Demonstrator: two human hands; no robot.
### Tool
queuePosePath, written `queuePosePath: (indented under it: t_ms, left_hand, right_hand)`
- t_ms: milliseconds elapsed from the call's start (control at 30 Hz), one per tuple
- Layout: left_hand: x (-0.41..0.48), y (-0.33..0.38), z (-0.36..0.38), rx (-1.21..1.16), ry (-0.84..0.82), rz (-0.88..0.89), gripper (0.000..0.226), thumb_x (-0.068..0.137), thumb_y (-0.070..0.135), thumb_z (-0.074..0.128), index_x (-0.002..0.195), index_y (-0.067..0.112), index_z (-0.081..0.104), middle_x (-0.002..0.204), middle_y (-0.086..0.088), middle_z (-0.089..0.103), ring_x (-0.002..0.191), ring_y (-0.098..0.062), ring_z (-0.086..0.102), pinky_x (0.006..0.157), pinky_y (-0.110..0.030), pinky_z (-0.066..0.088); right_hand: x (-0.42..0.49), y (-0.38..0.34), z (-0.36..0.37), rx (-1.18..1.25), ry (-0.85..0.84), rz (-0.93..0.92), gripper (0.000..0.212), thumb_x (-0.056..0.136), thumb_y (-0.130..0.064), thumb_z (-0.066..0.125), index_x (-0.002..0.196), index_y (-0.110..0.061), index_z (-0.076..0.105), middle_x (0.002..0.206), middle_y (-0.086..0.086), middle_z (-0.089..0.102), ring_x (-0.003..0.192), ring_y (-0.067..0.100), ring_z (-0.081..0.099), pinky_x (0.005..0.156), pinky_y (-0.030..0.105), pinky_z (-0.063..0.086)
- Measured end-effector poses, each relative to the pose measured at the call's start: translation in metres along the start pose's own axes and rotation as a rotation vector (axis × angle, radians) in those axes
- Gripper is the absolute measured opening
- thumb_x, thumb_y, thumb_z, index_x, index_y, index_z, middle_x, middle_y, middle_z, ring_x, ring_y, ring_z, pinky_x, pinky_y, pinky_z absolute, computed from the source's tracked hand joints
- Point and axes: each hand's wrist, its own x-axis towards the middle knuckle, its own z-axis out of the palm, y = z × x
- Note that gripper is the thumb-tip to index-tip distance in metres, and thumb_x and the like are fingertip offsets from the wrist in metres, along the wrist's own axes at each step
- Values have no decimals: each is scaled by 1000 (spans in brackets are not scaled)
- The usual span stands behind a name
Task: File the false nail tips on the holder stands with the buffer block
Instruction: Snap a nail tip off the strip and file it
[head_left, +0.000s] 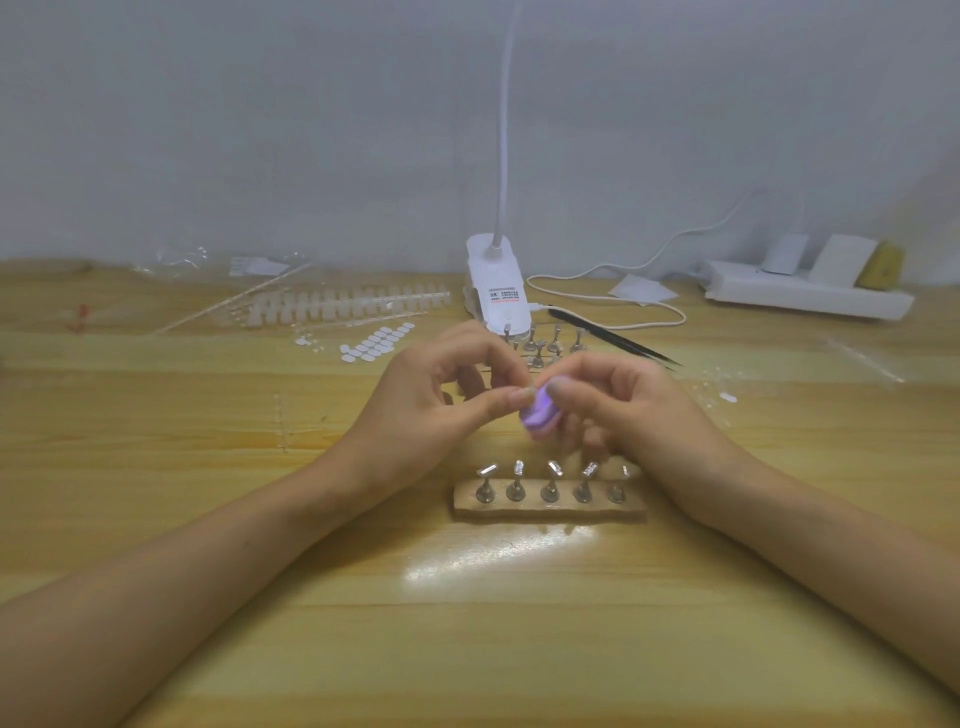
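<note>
Head view. Buffer block is held above the counter; right hand fingers pinch it. Left hand fingertips are pressed together at the block's left edge, contents unresolved. Holder stands with nail tips sit just nearer than the block, row running left-right; right hand closer.

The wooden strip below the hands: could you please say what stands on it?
Five metal holder stands in a row, four topped with a shiny nail tip. The fifth's top, beside the right hand, is too faint to tell.
</note>
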Motion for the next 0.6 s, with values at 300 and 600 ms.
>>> queuePosePath:
  t_ms: [300, 600]
  left_hand:
    - [0, 0, 0, 10, -2, -10, 10, 82, 30, 74, 77, 24, 68, 86, 9, 63, 69, -11, 56, 59, -14, 37]
    - [0, 2, 1, 22, -9, 40, 15, 84, 14, 75, 77, 24, 66, 85, 4, 62, 66, -1, 52, 60, -5, 36]
  right_hand:
    - [1, 0, -3, 92, 107, 15, 29, 80, -32, 66, 97, -9, 69, 80, 5, 75, 57, 6, 59, 46, 16, 44]
    - [0, -4, -2, 58, 84, 44, 27, 78, -36, 67, 86, -10, 71, 74, 4, 73, 54, 8, 60, 46, 15, 46]
